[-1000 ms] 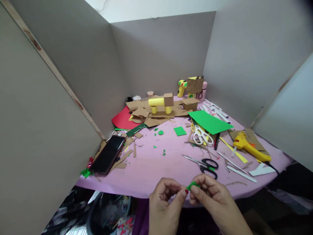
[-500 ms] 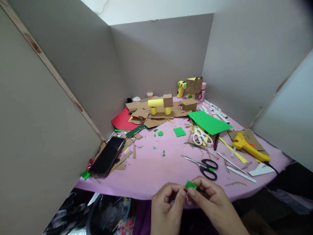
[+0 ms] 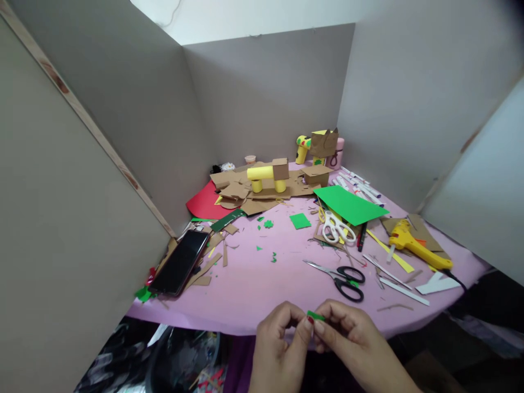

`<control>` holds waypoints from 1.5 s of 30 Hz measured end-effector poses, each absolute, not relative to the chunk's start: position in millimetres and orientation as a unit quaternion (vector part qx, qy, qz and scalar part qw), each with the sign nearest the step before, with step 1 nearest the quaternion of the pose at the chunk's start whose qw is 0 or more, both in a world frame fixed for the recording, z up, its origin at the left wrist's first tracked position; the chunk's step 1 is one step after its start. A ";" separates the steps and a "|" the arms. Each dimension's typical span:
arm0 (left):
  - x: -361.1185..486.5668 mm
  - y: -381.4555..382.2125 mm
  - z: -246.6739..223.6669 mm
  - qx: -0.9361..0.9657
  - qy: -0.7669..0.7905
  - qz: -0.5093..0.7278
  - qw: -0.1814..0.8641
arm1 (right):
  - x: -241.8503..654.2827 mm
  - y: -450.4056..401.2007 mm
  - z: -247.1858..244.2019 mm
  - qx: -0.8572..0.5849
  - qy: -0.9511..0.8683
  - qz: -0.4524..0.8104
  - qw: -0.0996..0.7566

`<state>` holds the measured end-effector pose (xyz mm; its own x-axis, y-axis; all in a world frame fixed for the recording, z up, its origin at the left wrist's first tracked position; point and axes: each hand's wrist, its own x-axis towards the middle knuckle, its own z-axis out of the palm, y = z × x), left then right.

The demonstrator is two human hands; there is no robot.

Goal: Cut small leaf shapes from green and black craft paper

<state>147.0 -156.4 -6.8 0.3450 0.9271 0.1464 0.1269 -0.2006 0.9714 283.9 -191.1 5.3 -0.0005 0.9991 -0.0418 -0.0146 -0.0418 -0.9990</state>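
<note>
Both hands (image 3: 280, 341) pinch a small green piece (image 3: 316, 315) (mostly hidden, perhaps folded) near black-handled scissors (image 3: 343, 281).

Green paper piece (image 3: 316, 315), lilac tablecloth (image 3: 241, 273), black-handled scissors (image 3: 333, 272), yellow tube (image 3: 303, 141) spotted green, red and black

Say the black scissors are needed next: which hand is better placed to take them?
Probably the right hand: the black scissors lie just beyond it, handles on its side; the left hand is farther off. Both pinch a green scrap, so the right must release first.
</note>
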 end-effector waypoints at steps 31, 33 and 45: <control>148.5 -157.1 -15.3 0.684 0.390 0.373 0.491 | 288.3 -186.8 -6.5 -0.509 -0.420 0.539 0.524; 148.6 -157.9 -16.7 0.700 0.395 0.376 0.461 | 288.4 -186.7 -7.3 -0.504 -0.414 0.544 0.528; 151.8 -154.9 -20.5 0.594 0.361 0.367 0.618 | 286.8 -188.7 -4.6 -0.466 -0.431 0.565 0.527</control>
